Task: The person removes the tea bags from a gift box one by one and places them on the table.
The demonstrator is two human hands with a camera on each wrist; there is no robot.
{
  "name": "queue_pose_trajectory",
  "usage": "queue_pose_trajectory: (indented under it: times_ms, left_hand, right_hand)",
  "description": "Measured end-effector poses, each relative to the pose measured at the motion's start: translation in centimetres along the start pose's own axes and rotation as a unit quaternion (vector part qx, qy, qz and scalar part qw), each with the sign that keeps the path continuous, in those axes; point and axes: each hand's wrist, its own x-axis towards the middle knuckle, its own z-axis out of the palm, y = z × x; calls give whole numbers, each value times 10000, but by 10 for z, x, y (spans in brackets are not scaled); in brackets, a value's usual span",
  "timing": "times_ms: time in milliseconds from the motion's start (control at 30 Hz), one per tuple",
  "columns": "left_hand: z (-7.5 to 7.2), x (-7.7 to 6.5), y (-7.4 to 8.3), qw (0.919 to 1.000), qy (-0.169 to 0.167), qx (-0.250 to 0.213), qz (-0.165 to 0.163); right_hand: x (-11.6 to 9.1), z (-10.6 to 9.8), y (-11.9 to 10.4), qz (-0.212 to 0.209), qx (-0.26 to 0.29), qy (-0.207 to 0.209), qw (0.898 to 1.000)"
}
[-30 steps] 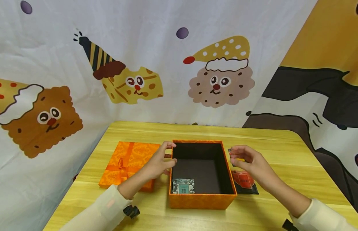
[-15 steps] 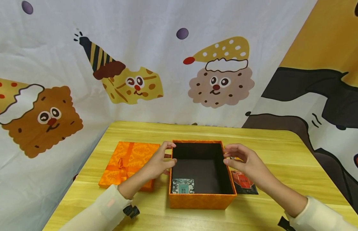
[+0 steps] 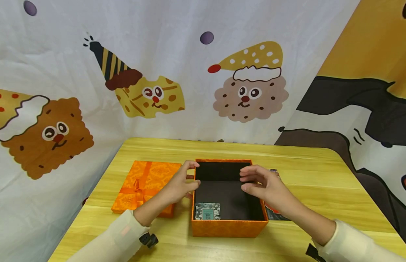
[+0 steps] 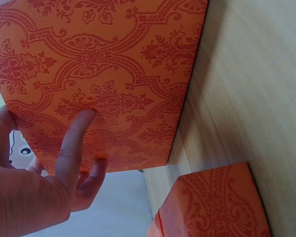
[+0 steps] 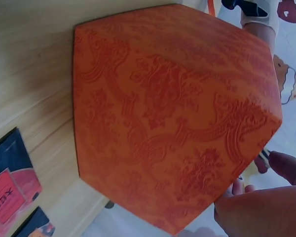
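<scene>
An orange patterned gift box (image 3: pixel 229 228) stands uncovered on the table, its dark inside showing. A small green-and-grey printed packet (image 3: pixel 207 211) lies in its near left corner. My left hand (image 3: pixel 181 183) grips the left wall at the rim; in the left wrist view, fingers (image 4: pixel 74 143) lie against the outer side. Over the box's right part hovers my right hand (image 3: pixel 266 185), its fingers loosely bent and nothing visible between them. In the right wrist view that hand (image 5: pixel 266 207) shows beyond the box's upper edge.
The orange lid (image 3: pixel 147 182) with a ribbon bow lies left of the box. To its right are a red-and-black packet (image 3: pixel 278 215), partly behind the right forearm, and a second packet (image 3: pixel 274 171). A printed cloth (image 3: pixel 196 120) hangs behind the wooden table (image 3: pixel 320 174).
My right hand has moved left, from beside the packets, across the right rim to over the inside of the box. The left hand and box have stayed in place.
</scene>
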Motion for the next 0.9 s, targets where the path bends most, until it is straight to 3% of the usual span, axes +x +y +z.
queue_pose_trajectory:
  times_ms: [900]
  left_hand:
    - [2, 0, 1, 10000, 91, -18, -11]
  right_hand:
    - [30, 43, 4, 6, -612, -655, 9960]
